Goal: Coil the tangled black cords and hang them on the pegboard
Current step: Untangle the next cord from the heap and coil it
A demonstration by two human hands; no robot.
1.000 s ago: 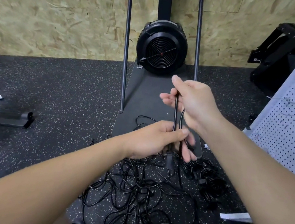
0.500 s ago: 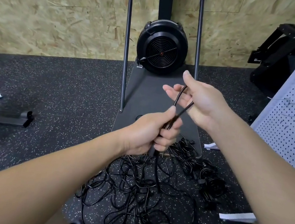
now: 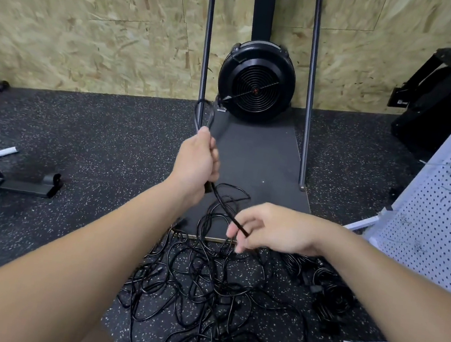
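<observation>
Hands now apart, cord (image 3: 226, 206) through right fingers (image 3: 234, 231)

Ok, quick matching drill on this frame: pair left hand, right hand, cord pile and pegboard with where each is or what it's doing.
Things:
1. left hand
2. right hand
3. cord pile
4. pegboard

States:
A. tangled on the speckled floor
B. leaning at the right edge, no coil hung on it
C. fist closed around a cord loop, raised toward the fan
D. fingers pinching the cord lower down, above the pile

Pairs: 1-C, 2-D, 3-A, 4-B
</observation>
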